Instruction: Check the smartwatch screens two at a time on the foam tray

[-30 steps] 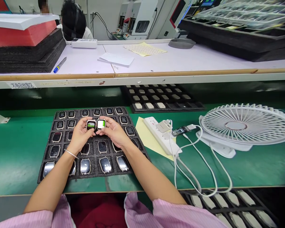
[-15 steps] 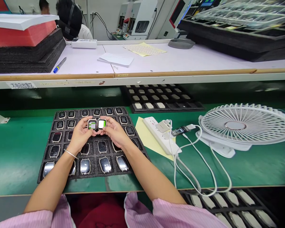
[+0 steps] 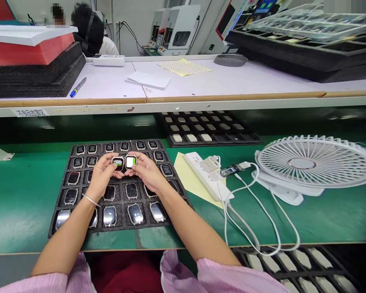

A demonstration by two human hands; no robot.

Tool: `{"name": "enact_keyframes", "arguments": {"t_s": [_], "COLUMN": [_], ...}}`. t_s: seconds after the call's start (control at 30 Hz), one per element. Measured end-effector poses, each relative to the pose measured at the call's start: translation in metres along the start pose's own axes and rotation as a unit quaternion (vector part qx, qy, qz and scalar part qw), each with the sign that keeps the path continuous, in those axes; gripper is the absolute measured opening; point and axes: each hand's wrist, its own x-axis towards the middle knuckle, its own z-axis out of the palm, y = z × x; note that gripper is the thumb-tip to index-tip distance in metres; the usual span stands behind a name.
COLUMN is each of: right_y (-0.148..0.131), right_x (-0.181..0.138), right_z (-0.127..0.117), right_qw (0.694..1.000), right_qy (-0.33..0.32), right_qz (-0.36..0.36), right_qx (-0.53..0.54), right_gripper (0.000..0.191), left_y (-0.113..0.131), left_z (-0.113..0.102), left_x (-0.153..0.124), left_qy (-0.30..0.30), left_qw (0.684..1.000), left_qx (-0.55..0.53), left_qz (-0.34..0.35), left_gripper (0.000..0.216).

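Observation:
My left hand (image 3: 102, 176) is closed round a small smartwatch body (image 3: 118, 163) whose screen glows green and white. My right hand (image 3: 147, 172) grips a second watch body (image 3: 130, 162) with a bright white screen. The two watches sit side by side, held just above a black foam tray (image 3: 79, 226). The tray lies on the green bench mat and holds several rows of dark-screened watch bodies (image 3: 135, 212).
A white power strip (image 3: 201, 173) with plugged chargers and white cables (image 3: 256, 228) lies right of the tray on a yellow sheet. A white desk fan (image 3: 315, 162) lies further right. Another foam tray (image 3: 207, 128) sits under the shelf. A person sits beyond the shelf at back left.
Both hands keep holding the two watches in place; the left watch's screen changes its display. The view has dropped slightly.

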Motion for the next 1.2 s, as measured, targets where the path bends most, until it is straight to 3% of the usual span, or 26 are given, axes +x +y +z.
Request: {"name": "enact_keyframes", "arguments": {"t_s": [0.27, 0.5, 0.8, 1.2], "right_y": [-0.001, -0.0038, -0.0039, -0.0022], "right_x": [-0.0005, -0.0017, -0.0003, -0.0011], "right_z": [0.0008, 0.0019, 0.0018, 0.0007], "right_qw": [1.0, 1.0, 1.0, 1.0], "right_qy": [0.002, 0.015, 0.016, 0.003], "right_qz": [-0.001, 0.012, 0.014, -0.011], "right_qx": [0.004, -0.02, -0.022, -0.015], "right_gripper": [0.04, 0.027, 0.03, 0.044], "left_y": [0.0008, 0.0029, -0.0015, -0.0035], "left_z": [0.0011, 0.0009, 0.0004, -0.0008], "left_x": [-0.0008, -0.0024, 0.0, 0.002], "left_qy": [0.004, -0.007, 0.01, -0.001], "left_qw": [1.0, 1.0, 0.998, 0.997], "left_qx": [0.016, 0.019, 0.059, 0.071], "left_qz": [0.007, 0.0, 0.021, 0.043], "left_gripper": [0.042, 0.037, 0.035, 0.047]}}
